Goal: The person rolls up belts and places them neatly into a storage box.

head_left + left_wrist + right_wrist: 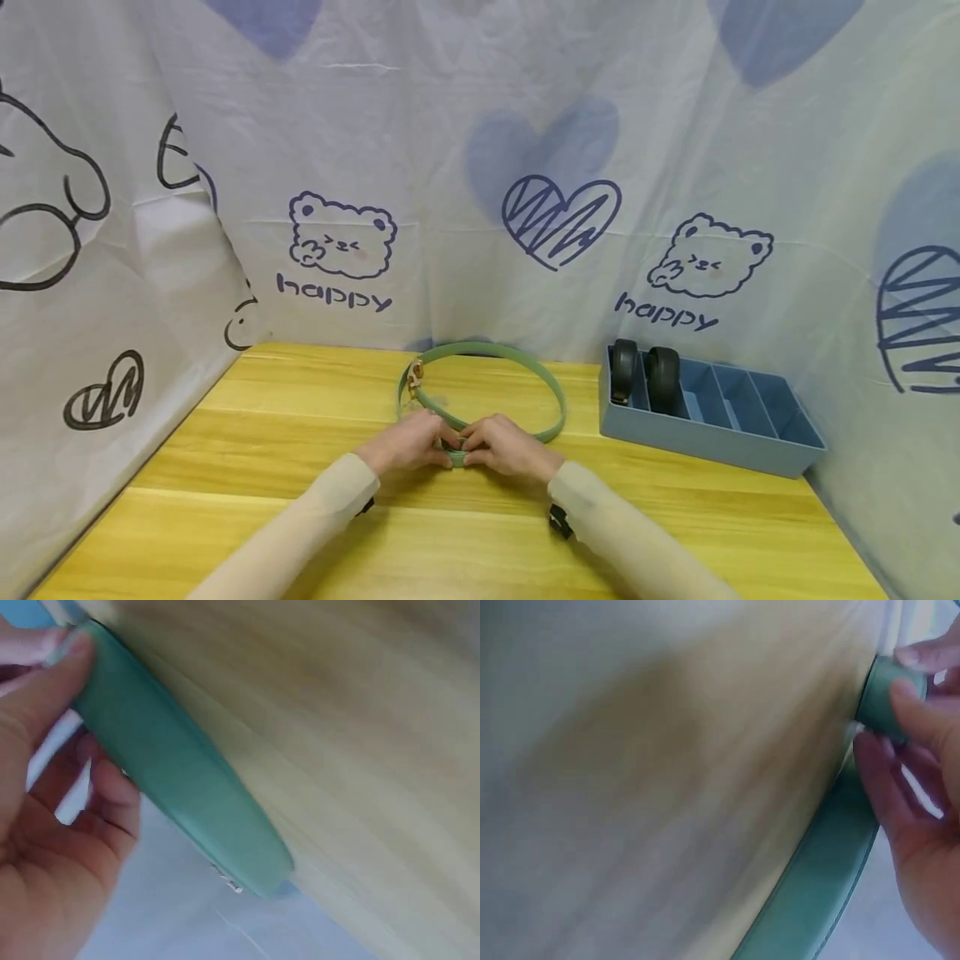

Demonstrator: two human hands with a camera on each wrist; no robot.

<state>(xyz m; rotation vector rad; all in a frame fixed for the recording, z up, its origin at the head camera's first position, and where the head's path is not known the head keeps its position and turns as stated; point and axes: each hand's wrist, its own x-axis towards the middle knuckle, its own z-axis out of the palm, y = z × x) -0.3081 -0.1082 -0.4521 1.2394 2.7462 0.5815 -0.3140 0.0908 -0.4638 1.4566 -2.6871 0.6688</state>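
A green belt stands on its edge on the wooden table in a wide loop, its gold-coloured buckle at the loop's left side. Both hands meet at the near part of the loop, where a short section is curled into a small coil. My left hand pinches the coil from the left, thumb on its near face. From the right, my right hand pinches the same coil between thumb and fingers. In the left wrist view, the green strap runs away from the fingertips.
To the right stands a blue-grey divided box. Its two leftmost compartments hold a black coil and another black coil, both looking like rolled belts. A printed white cloth hangs behind the table and along its sides.
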